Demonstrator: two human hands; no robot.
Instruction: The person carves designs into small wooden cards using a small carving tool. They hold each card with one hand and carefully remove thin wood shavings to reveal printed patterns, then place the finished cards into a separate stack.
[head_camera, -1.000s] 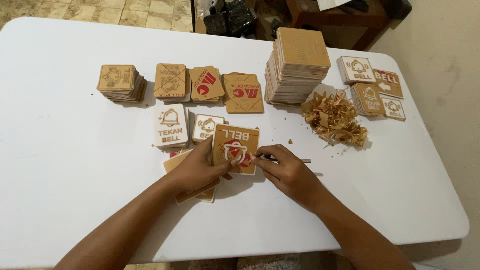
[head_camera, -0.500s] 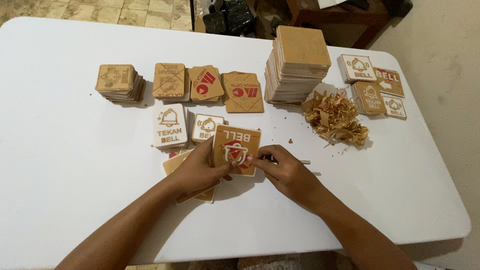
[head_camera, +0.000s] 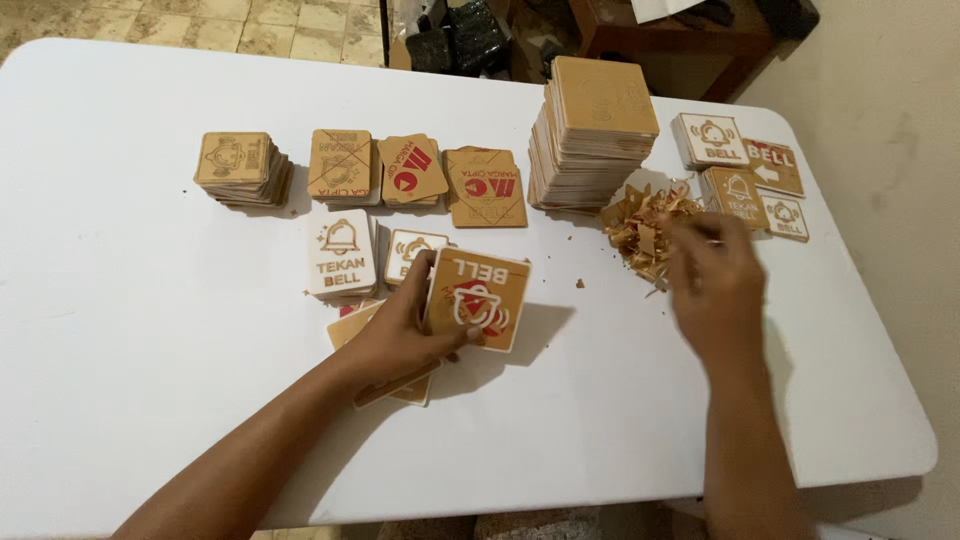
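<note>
— While the left hand (head_camera: 405, 335) grips the brown square plaque (head_camera: 478, 300) by its left edge, tilted up from the white table (head_camera: 150, 300), where is the other hand?

— The right hand (head_camera: 715, 285) is well apart from the plaque, beside the pile of wood scraps (head_camera: 645, 228). It is blurred, so one cannot tell whether its fingers are closed on something or loose.

— What lies under the left hand?

— Some more plaques (head_camera: 385, 365), flat on the table and partly hidden by the wrist. Just behind them stand a white bell plaque (head_camera: 341, 255) and a smaller one (head_camera: 412, 248).

— And farther away?

— A row of short brown stacks (head_camera: 360, 170) along the far side, then a tall stack of plain squares (head_camera: 590, 130), and a few finished signs (head_camera: 745, 170) near the right corner.

— How should the person do this step well?

— As a judgement: hold the plaque only by the edge, so the red and white cut-out figure stays free of the fingers, and keep it low over the table. Small loose pieces should go onto the scrap pile, not among the clean plaques.
</note>
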